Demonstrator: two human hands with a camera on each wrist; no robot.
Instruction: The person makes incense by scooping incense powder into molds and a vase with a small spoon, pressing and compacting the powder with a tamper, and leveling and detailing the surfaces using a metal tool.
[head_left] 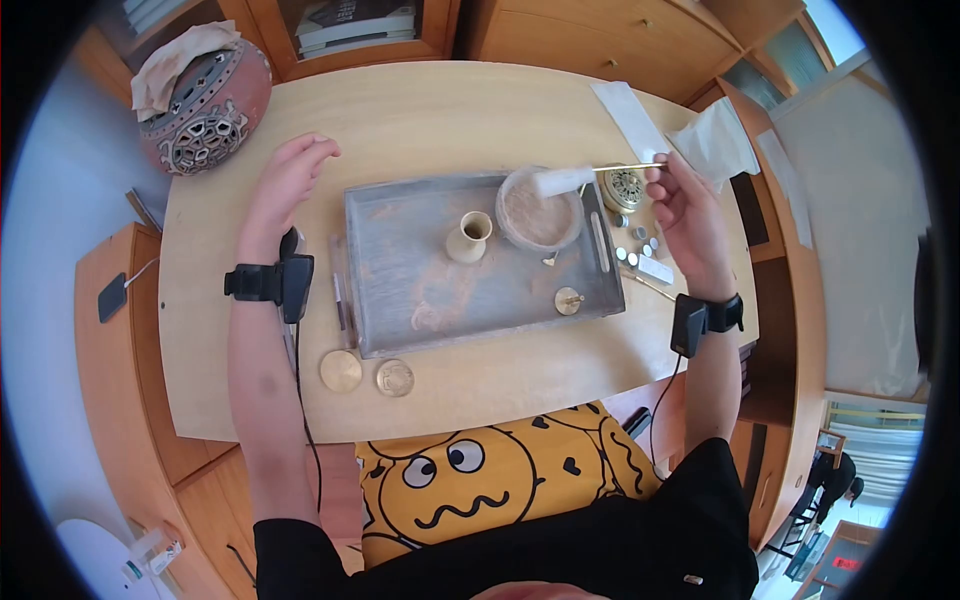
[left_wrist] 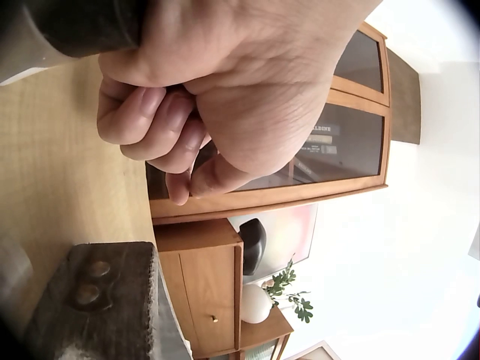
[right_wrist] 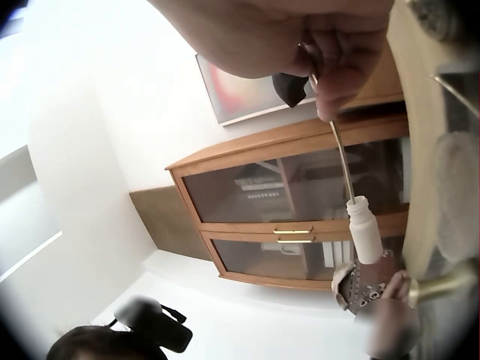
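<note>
My right hand point(head_left: 690, 215) pinches a thin brass stick point(head_left: 630, 167) between thumb and fingers. In the right wrist view, the stick's far end goes into the mouth of a small white bottle point(right_wrist: 365, 234). That bottle is tilted in the head view, above a round bowl point(head_left: 540, 245) of pale ash. The bowl sits in a grey wooden tray point(head_left: 400, 260), beside a cream vase point(head_left: 467, 243) with a dark mouth. Left of the tray, my left hand point(head_left: 292, 180) is raised, fingers loosely curled and holding nothing.
A pierced brass burner point(head_left: 624, 188) and several small jars point(head_left: 622, 253) stand right of the tray. A small brass knobbed piece point(head_left: 569, 301) lies inside it. Two brass discs point(head_left: 341, 371) lie in front. A reddish openwork pot point(head_left: 205, 115) is back left, paper point(head_left: 630, 115) back right.
</note>
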